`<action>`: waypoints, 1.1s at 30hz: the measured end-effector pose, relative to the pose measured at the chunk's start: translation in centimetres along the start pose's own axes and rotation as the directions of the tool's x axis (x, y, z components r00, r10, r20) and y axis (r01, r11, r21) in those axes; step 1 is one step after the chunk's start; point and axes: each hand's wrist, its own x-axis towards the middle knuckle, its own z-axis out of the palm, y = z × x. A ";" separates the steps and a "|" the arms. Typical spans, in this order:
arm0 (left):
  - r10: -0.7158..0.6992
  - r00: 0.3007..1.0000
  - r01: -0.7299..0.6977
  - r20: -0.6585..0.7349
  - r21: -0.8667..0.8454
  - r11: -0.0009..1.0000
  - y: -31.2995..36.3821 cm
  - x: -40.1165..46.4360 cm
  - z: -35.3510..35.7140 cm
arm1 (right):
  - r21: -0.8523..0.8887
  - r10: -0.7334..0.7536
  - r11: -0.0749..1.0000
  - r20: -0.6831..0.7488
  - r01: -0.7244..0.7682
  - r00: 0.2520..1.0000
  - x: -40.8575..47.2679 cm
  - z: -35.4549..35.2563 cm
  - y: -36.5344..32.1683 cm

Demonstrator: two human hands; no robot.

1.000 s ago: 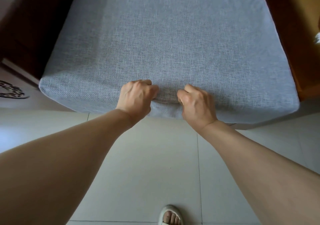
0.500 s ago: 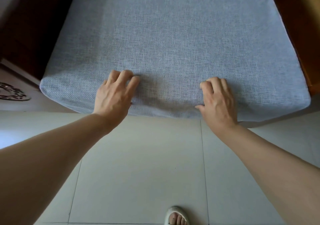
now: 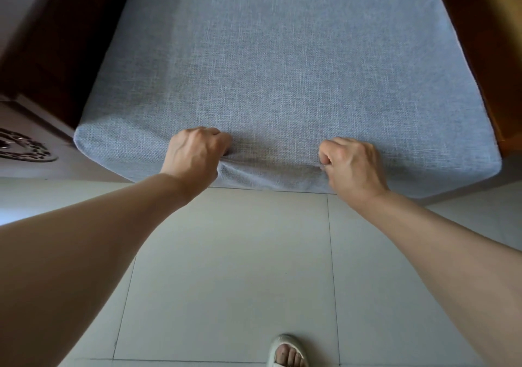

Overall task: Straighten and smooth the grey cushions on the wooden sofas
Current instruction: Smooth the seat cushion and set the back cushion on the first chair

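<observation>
— Pale floor tiles (image 3: 231,268) run under us, and the grey cushion (image 3: 282,64) lies on the dark wooden sofa frame (image 3: 480,42). Where do we have it?

— At its front edge. Our left hand (image 3: 195,152) is curled into a fist, bunching the cover fabric; our right hand (image 3: 353,163) is fisted too, pinching the same edge, well apart from the left.

— And between them?

— We see a fold of fabric gathered beside our left fist. A sandalled foot (image 3: 286,352) stands below.
</observation>
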 end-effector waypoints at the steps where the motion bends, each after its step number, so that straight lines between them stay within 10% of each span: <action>1: 0.001 1.000 0.000 0.008 -0.004 1.000 0.0 0.0 -0.1 | 0.011 0.013 1.000 -0.001 -0.013 1.000 0.0 -0.1 0.0; 33: -0.071 0.963 0.057 0.261 0.061 0.997 4.1 -8.9 -3.8 | 0.061 0.105 0.992 0.092 -0.111 0.990 -9.3 -3.6 -5.0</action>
